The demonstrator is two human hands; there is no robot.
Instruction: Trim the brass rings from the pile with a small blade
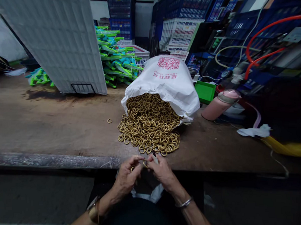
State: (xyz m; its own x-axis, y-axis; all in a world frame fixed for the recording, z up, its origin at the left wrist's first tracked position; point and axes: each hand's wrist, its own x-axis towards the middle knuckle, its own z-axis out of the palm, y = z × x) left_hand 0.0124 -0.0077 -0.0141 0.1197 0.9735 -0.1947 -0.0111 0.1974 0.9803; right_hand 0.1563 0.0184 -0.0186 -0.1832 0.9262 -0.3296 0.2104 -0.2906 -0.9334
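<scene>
At the table's front edge my left hand [127, 176] is closed, with a gold ring [132, 168] held among its curled fingers. Close by on the right, my right hand [164, 171] grips a slim, pale tool with a dark tip [155, 157], perhaps a small knife. Another gold ring [145, 164] sits between the fingertips of both hands. Just beyond them, a heap of gold rings [149, 127] spills out of a white sack [165, 80] lying on its side, its mouth facing me. One loose ring [109, 121] lies left of the heap.
The brown table [62, 131] has a worn front edge. A tall grey panel [55, 35] stands at left beside green and blue plastic parts [115, 59]. Right of the sack are a green tray [204, 91], a pink bottle [218, 104] and red hoses [268, 26]. Stacked crates [181, 31] stand behind.
</scene>
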